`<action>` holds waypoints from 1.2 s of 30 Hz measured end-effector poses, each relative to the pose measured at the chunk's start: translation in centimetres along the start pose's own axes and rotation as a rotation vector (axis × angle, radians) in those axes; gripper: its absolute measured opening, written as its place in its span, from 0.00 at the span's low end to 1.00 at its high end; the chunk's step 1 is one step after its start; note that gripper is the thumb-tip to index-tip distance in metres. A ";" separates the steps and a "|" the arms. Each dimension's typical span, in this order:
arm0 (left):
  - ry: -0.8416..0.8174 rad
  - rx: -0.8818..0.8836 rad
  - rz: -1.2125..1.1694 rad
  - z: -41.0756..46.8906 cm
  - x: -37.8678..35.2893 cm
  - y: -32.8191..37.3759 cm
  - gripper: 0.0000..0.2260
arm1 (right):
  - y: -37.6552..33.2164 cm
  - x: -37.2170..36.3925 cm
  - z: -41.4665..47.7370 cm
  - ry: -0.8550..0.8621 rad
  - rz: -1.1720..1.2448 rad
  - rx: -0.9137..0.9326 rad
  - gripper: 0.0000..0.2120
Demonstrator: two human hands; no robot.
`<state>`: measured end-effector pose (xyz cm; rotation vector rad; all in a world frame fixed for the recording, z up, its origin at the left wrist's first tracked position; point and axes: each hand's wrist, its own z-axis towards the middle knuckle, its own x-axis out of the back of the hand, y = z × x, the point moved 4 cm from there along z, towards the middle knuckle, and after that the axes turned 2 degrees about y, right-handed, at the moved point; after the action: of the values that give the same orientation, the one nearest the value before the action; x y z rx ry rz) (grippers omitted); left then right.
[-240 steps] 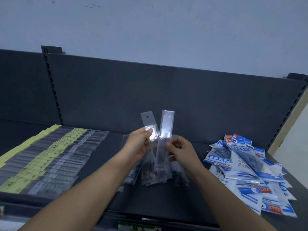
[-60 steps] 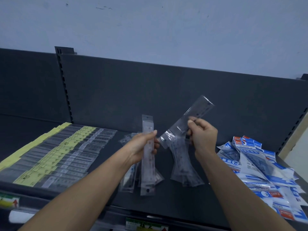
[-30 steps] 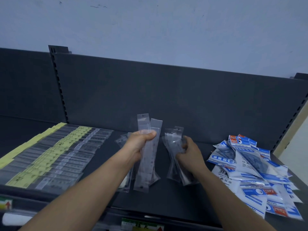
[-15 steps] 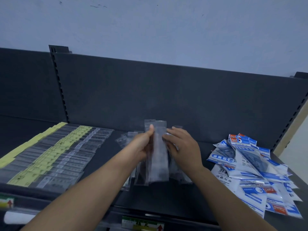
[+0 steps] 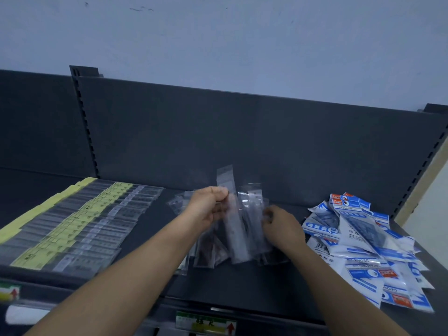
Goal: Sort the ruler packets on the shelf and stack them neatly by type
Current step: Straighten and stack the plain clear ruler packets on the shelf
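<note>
Front edge of shelf [image 5: 242, 282]: a price label [image 5: 206, 323] on the lip, nearest the camera. Both forearms reach in over it.

Mid-shelf, lying flat: a loose pile of clear ruler packets [image 5: 208, 253], fanned and overlapping, not yet squared.

Above the pile: the left grip [image 5: 208, 207] pinches a long clear packet [image 5: 232, 226] near its upper end, thumb against fingers, so the packet hangs tilted with its lower end down among the pile. Just beside it, the right grip [image 5: 278, 226] has its fingers curled into the edge of a clear bundle [image 5: 254, 214], which stands roughly upright. It appears to pinch that bundle, though motion blur hides the fingertips.

Left of the hands: rows of yellow-labelled packets [image 5: 72, 226], laid flat and overlapped in order. This type looks sorted.

Right of the hands: a heap of blue-and-white packets [image 5: 363, 238], jumbled at all angles and untouched.

Behind: dark back panel [image 5: 242, 141], pale wall [image 5: 218, 44].

Judged step: gathering the clear type into one hand, mid-sort. The next move calls for bringing the long clear packet flush with the clear bundle, ends aligned, before setting the lot down. Slick film will likely slide, so a firm pinch is needed. The blue-and-white heap remains to stack.
</note>
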<state>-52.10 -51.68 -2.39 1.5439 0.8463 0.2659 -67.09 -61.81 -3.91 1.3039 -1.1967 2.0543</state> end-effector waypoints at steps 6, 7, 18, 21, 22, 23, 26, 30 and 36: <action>-0.043 -0.051 0.008 -0.2 -0.8 0.1 0.06 | -2.9 1.3 -0.6 0.029 0.573 0.136 0.11; -0.049 -0.063 0.030 -0.2 -1.0 0.1 0.06 | -3.3 1.2 -0.7 -0.029 0.589 0.144 0.09; 0.196 0.064 1.554 -0.2 6.0 -0.8 0.56 | -2.8 -0.1 0.2 0.146 -0.276 0.161 0.16; 0.185 -0.009 1.400 0.3 6.0 -0.5 0.57 | -5.9 -2.2 0.1 -0.079 0.012 0.234 0.13; 0.190 -0.006 1.307 0.3 6.1 -0.2 0.57 | -6.9 -3.2 -0.1 -0.210 0.118 0.214 0.14; 0.200 0.019 1.214 0.5 6.3 -0.2 0.59 | -7.6 -4.0 -0.4 -0.319 0.210 0.193 0.15; 0.229 0.059 0.941 1.0 7.4 -0.5 0.63 | -8.9 -5.7 -1.0 -0.469 0.446 0.113 0.20; 0.295 0.022 0.716 0.8 8.3 -0.7 0.49 | -9.4 -6.4 -1.1 -0.433 0.798 -0.096 0.18; 0.260 0.010 0.359 0.3 8.1 -0.4 0.21 | -9.5 -6.7 -1.4 -0.439 1.095 -0.331 0.23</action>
<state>-46.41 -46.68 -5.35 1.6896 0.7644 0.7370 -57.80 -54.94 -5.85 1.0382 -2.7710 2.0302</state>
